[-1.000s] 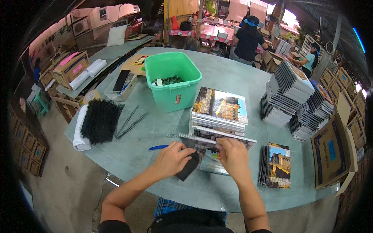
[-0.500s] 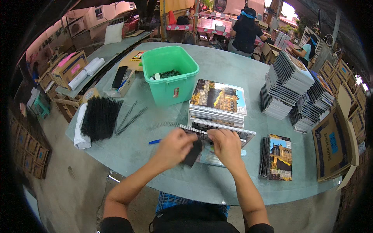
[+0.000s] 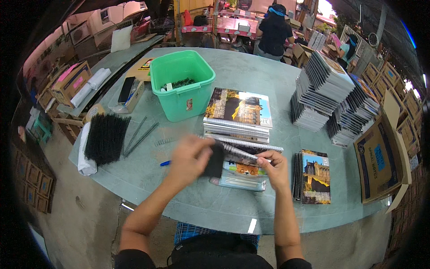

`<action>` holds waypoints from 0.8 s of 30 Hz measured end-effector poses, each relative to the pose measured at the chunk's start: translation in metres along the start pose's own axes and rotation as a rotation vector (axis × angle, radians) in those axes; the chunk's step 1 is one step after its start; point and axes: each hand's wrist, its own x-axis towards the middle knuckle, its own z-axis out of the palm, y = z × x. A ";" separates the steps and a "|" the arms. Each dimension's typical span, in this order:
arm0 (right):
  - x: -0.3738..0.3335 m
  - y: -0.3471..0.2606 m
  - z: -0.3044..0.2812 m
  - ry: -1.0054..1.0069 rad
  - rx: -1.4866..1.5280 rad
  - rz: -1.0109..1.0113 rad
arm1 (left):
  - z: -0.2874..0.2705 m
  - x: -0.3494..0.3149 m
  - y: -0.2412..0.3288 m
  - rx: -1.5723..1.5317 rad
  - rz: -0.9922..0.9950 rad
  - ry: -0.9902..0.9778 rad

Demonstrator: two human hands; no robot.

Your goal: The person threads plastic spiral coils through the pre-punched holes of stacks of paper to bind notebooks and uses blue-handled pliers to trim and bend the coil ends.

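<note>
A notebook (image 3: 242,155) is held tilted in front of me, its punched edge running between my hands with wire coil along it. My right hand (image 3: 275,170) pinches the right end of that edge, thumb against fingers. My left hand (image 3: 188,158) is at the left end, its curled fingers smeared by motion, so its grip is unclear. A dark flat piece (image 3: 214,161) hangs beside it. Behind stands a stack of notebooks (image 3: 239,107) with a castle picture on top. Below the hands lies a packet with an animal face (image 3: 245,172).
A green bin (image 3: 182,96) holds black coils. Left lie a pile of black coils (image 3: 107,139), loose coils (image 3: 141,139) and a blue pen (image 3: 165,163). Right are bound notebooks (image 3: 315,177), tall stacks (image 3: 320,89) and an open carton (image 3: 383,157). Other people work behind.
My right hand has slid to the notebook's right end, and the notebook is now tilted differently. My left hand has lifted slightly and blurs. The whole view has shifted a little.
</note>
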 end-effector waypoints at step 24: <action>-0.004 0.007 0.005 -0.011 0.150 0.026 | 0.029 0.018 0.029 -0.030 0.128 0.173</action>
